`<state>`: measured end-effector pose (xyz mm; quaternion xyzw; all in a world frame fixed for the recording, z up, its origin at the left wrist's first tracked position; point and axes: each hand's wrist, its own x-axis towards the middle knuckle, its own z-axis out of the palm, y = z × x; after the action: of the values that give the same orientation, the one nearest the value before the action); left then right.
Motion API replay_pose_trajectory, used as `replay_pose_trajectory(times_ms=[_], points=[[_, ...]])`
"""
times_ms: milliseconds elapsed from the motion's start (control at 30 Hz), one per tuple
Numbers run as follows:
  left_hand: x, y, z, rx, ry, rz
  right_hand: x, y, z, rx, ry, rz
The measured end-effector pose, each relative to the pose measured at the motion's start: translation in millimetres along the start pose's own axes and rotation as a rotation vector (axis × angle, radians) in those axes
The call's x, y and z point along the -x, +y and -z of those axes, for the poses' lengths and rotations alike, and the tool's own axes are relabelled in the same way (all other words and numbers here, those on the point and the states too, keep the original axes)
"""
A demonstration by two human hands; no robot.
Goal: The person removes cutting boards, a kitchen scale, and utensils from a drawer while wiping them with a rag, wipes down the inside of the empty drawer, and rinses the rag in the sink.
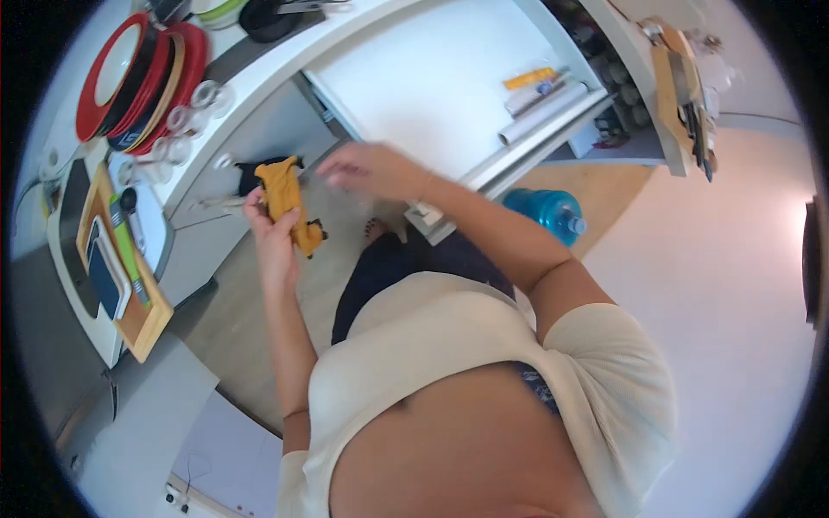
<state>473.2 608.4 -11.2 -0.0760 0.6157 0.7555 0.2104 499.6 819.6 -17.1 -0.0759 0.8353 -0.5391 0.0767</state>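
Person's hands were apart, left of frame's centre. Left hand was clamped on yellow cloth, thumb across its lower half. Cloth lay left of right hand, near but with gap between. Right hand was blurred; could not tell whether its fingers were open or closed. Open drawer filled top centre, with paper roll and orange packet inside. Blue bottle was right of centre.

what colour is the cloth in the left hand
The head view shows it best: the cloth is mustard yellow.
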Motion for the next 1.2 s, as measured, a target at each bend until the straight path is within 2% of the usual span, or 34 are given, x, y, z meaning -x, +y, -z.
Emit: replay_pose_trajectory(times_ms=[33,67,133,200,233,267,333,367,400,467,500,633,700,833,900,933,1000,1133,1200], points=[[-1,-2,2,-0.054,0.006,-0.016,12,19,35,0.17,0.005,-0.013],[-1,-3,4,-0.109,0.016,-0.036,27,57,65,0.422,0.153,-0.029],[0,-5,6,-0.109,0.022,-0.011,63,82,143,0.987,0.112,-0.27],[1,-10,10,-0.174,0.079,-0.025,91,126,208,1.213,0.106,-0.386],[3,-14,11,-0.205,0.106,-0.01,106,130,231,1.365,0.043,-0.364],[5,-18,10,-0.205,0.113,-0.003,119,141,247,1.362,0.034,-0.362],[11,-25,3,-0.205,0.182,0.004,127,159,271,1.41,-0.195,-0.405],[16,-29,-1,-0.204,0.196,0.005,126,171,276,1.391,-0.304,-0.522],[21,-32,-8,-0.206,0.232,0.035,123,172,279,1.39,-0.31,-0.51],[31,-37,-20,-0.213,0.271,0.065,124,173,284,1.418,-0.519,-0.369],[35,-41,-24,-0.192,0.311,0.098,122,163,286,1.392,-0.562,-0.384],[48,-61,-35,-0.129,0.388,0.086,123,159,303,1.41,-0.524,-0.334],[54,-66,-41,-0.137,0.406,0.056,125,169,304,1.342,-0.308,-0.233],[62,-72,-57,-0.124,0.451,0.048,127,183,313,1.539,-0.165,-0.107],[69,-71,-68,-0.094,0.458,0.023,120,192,318,1.484,-0.288,-0.238],[73,-70,-75,-0.064,0.459,0.011,118,193,321,1.484,-0.285,-0.215],[82,-72,-83,-0.049,0.497,-0.016,120,196,326,1.273,-0.296,-0.296],[96,-76,-94,-0.083,0.607,0.009,125,200,333,1.269,-0.32,-0.319],[98,-84,-90,-0.081,0.593,-0.04,128,194,335,1.164,-0.334,-0.337]])
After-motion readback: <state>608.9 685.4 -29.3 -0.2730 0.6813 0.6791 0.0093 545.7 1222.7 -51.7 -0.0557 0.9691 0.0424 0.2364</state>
